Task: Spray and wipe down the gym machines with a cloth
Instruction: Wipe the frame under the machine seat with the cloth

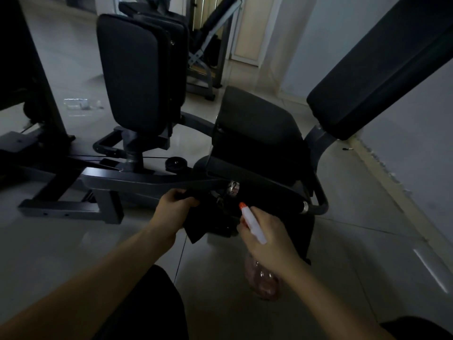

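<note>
A dark gym machine fills the middle of the head view, with a black seat pad (257, 121), an upright leg pad (132, 77) and a grey steel frame (137, 179). My left hand (171, 209) grips a black cloth (198, 224) and presses it against the frame bar under the seat. My right hand (267, 239) holds a spray bottle (252, 224) with a white head, an orange nozzle tip and a pinkish clear body hanging below the hand. The nozzle points toward the metal parts under the seat.
A long black backrest pad (382, 69) slants up at the right. Another machine (208, 45) stands at the back near a pale door (252, 28). Grey wall runs along the right. Shiny tiled floor (367, 241) surrounds the machine. My dark-clad knees are at the bottom edge.
</note>
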Action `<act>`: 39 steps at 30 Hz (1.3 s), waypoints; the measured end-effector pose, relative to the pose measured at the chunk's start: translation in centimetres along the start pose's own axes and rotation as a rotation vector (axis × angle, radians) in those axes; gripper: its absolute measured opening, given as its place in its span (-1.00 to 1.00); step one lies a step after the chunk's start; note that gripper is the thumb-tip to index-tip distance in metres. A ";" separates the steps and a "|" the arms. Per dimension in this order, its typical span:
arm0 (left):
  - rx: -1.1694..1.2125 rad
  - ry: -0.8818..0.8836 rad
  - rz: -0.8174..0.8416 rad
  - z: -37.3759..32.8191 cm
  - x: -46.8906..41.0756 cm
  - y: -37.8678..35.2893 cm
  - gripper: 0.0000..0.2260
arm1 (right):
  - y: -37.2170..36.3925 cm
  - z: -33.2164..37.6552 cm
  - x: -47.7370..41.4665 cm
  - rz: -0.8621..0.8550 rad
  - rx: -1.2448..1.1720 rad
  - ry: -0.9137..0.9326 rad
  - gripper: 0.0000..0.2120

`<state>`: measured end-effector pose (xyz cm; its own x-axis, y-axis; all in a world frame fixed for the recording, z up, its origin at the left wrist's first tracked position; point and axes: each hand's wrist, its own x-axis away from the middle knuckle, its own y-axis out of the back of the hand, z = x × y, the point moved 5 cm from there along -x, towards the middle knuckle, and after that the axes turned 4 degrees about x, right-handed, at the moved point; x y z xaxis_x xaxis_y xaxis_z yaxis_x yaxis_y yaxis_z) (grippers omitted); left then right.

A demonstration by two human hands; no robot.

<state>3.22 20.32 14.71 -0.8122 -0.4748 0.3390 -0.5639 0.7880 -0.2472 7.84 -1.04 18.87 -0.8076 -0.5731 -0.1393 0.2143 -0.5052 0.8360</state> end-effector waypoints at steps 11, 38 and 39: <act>-0.106 -0.104 -0.098 -0.2 0.4 1.5 -0.77 | -3.2 3.0 -0.2 -0.143 0.237 0.008 -0.72; -0.119 -0.109 0.076 -0.4 -0.8 2.6 -0.81 | -4.0 6.2 -1.4 -0.173 0.470 -0.098 -0.44; -0.115 -0.110 0.090 -0.3 -0.9 2.1 -0.80 | -4.2 5.5 -1.2 -0.180 0.464 -0.081 -0.47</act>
<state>2.80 22.56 14.20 -0.8734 -0.4357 0.2178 -0.4728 0.8657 -0.1644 4.86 5.29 18.43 -0.8533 -0.4421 -0.2767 -0.1844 -0.2406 0.9530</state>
